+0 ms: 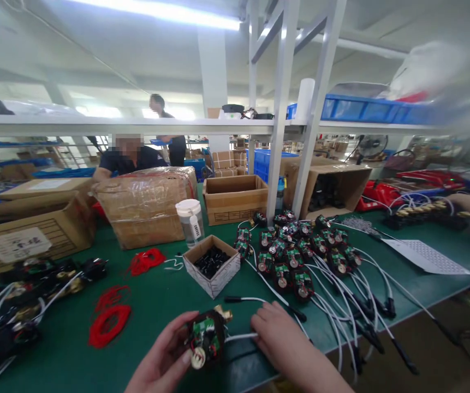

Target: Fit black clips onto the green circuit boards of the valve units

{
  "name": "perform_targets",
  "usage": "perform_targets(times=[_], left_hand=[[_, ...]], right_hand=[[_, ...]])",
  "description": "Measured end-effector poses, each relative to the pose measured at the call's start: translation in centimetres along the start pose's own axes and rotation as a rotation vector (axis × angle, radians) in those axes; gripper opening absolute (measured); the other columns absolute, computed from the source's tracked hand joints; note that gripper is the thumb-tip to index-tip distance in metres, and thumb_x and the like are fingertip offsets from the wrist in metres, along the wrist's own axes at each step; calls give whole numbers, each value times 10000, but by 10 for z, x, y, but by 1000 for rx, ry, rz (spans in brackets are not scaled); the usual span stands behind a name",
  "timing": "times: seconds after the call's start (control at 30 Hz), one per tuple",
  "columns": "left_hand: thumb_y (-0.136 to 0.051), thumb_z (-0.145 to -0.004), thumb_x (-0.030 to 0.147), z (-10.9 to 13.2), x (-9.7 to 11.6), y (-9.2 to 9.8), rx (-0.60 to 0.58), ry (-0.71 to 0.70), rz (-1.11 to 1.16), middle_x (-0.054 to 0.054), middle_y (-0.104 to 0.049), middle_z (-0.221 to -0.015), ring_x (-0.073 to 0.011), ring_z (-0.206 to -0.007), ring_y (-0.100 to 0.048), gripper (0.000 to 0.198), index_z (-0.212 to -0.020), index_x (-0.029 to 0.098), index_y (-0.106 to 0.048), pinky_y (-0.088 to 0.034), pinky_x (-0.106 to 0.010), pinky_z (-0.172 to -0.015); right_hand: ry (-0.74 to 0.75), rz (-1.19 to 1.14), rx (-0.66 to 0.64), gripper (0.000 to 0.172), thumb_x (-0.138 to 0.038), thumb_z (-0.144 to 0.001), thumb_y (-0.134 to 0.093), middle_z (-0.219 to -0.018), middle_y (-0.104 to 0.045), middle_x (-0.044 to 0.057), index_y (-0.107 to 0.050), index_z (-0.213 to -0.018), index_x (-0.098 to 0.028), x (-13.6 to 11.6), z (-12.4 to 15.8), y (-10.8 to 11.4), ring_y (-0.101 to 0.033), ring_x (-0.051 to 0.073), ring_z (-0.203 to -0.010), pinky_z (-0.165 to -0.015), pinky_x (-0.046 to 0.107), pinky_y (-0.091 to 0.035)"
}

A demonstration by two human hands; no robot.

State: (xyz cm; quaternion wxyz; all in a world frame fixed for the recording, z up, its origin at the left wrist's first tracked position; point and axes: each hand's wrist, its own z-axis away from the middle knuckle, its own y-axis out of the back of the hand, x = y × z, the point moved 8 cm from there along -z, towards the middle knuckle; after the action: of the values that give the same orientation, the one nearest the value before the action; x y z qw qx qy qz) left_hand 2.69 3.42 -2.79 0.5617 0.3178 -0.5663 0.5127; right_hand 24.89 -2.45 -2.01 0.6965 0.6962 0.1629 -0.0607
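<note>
At lower centre of the frame, the left hand curls around one side of a black housing with a green circuit board and brass fitting, thumb near its silvery disc. Just right, the right hand is half-curled at the housing's white cable; its fingertips are hidden, so I cannot tell whether they grip it. At centre, a small open square cardboard box contains small black parts. The green tabletop bears red wire coils at left, beneath a white metal shelf spanning the upper frame.
</note>
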Motion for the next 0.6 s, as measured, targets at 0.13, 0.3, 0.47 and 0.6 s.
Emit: perform_targets(times=[0.13,0.3,0.47,0.6], left_hand=[[-880,-676,534,-14,7,-7,1,-45,-76,-112,-745,-1277,-361,-1222,-665,675,-1259,244,-702,-549,-432,-1041],[-839,-647,514,-37,-5,-36,19,-68,-177,-118,-760,-1231,-340,-1174,-686,704,-1261,218,-662,-546,-423,-1030],[-709,-679,442,-63,-22,-77,18,-122,-273,-115,-768,-1169,-338,-1112,-707,599,-1230,212,-664,-520,-495,-1058],[-630,-715,355,-78,-25,-98,28,-218,-339,-101,-761,-1164,-323,-1105,-707,497,-1189,220,-689,-512,-504,-1067]], right_hand=[[-78,44,63,115,-155,-991,-719,-939,-649,9,-647,-910,-192,14,25,25,-604,220,-899,-795,318,-382],[-268,42,92,134,-154,-1027,-670,-921,-643,8,-639,-904,-199,28,49,54,-635,211,-861,-708,296,-391],[-511,181,24,131,-103,-1036,-586,-1015,-669,68,-683,-1013,-187,36,50,57,-699,247,-882,-689,288,-466],[-574,243,6,175,-67,-1015,-550,-1026,-674,122,-689,-1079,-152,48,41,46,-730,263,-845,-648,270,-505]])
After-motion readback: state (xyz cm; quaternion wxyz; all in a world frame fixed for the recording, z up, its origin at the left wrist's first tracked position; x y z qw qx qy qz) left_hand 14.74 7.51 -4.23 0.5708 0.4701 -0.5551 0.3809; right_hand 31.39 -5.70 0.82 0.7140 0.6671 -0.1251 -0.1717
